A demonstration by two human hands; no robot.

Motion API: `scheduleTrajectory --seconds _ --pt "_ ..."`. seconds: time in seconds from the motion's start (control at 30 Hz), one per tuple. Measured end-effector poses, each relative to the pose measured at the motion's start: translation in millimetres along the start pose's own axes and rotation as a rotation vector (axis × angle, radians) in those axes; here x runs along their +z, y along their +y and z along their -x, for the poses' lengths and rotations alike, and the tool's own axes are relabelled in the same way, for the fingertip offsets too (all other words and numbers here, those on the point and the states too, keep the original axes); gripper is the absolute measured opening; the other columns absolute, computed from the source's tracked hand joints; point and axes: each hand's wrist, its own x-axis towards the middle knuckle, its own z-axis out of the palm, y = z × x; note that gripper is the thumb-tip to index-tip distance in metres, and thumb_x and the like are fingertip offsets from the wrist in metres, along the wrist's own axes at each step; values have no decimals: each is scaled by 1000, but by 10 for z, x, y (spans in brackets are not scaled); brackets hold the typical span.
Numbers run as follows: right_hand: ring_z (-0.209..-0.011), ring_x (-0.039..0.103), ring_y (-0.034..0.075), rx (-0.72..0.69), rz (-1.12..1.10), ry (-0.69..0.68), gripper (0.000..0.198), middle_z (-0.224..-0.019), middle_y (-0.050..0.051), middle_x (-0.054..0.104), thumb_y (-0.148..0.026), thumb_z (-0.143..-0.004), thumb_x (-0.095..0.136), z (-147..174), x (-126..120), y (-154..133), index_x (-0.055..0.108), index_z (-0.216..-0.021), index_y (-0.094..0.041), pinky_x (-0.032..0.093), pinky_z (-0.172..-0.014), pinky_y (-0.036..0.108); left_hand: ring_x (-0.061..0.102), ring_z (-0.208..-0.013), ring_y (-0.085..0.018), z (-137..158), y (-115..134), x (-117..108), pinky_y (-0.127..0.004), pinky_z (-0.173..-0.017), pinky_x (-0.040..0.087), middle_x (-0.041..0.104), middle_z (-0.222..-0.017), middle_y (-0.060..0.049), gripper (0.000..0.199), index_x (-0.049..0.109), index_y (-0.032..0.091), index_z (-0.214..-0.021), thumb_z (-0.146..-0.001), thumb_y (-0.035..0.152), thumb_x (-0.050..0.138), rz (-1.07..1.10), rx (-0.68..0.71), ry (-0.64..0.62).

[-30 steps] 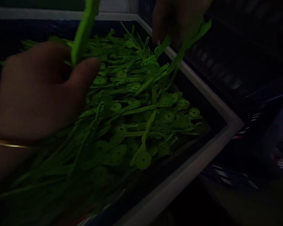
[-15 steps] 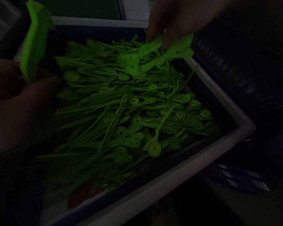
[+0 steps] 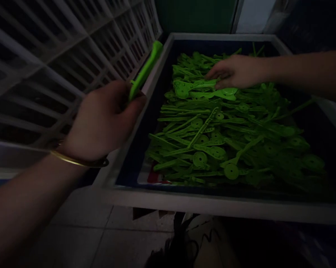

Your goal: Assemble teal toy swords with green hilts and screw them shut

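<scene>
In my left hand [image 3: 106, 119], thumb and fingers are closed on a bright green plastic piece [image 3: 147, 69], long and narrow, pointing up and away. The hand is over the left rim of a shallow tray [image 3: 198, 201]. Inside the tray lies a heap of green plastic parts [image 3: 209, 130], thin arms with round, holed discs at the ends. My right hand [image 3: 237, 72] reaches in from the right over the back of the heap. Its bent fingers grip a bright green disc-ended part [image 3: 183, 89] low against the pile; the fingertips partly hide it.
A pale slatted plastic crate [image 3: 86, 37] stands along the left side. Behind the tray is a dark green panel [image 3: 196, 16]. Tiled floor [image 3: 75, 216] shows below at the left. A thin green part [image 3: 300, 108] sticks out over the right rim. The light is dim.
The view has swung left, bringing the crate into sight. My right hand has lowered its green part onto the heap. My left hand still holds its green piece.
</scene>
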Motion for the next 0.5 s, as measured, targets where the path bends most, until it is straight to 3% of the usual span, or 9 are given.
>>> scheduleTrajectory --seconds 0.17,0.3,0.4,0.5 --pt "-126 53 23 -139 -211 -105 54 -143 10 49 -26 -91 55 -359 538 -19 41 -143 -18 50 -102 38 56 -70 -12 228 -135 72 -26 -71 44 53 -76 2 36 57 14 -109 -95 43 41 -31 296 -143" --pt "-122 55 29 -122 -85 -181 48 -137 14 54 -30 -92 50 -612 861 -13 49 -136 -11 47 -104 45 59 -78 -15 486 -105 218 -26 -68 45 61 -93 -4 24 56 18 -106 -96 30 37 20 592 -510" --pt "-122 56 30 -109 34 -206 57 -138 11 54 -47 -88 55 -686 956 -78 51 -135 -16 50 -101 43 59 -77 -16 627 8 338 -28 -69 46 62 -89 -5 18 58 18 -98 -90 17 42 -31 628 -702" --pt "-115 60 30 -92 91 -166 55 -133 11 57 -44 -84 63 -648 858 -181 54 -132 -18 54 -94 41 62 -81 -18 653 94 415 -29 -73 47 63 -90 -6 20 59 19 -102 -84 13 50 -44 671 -734"
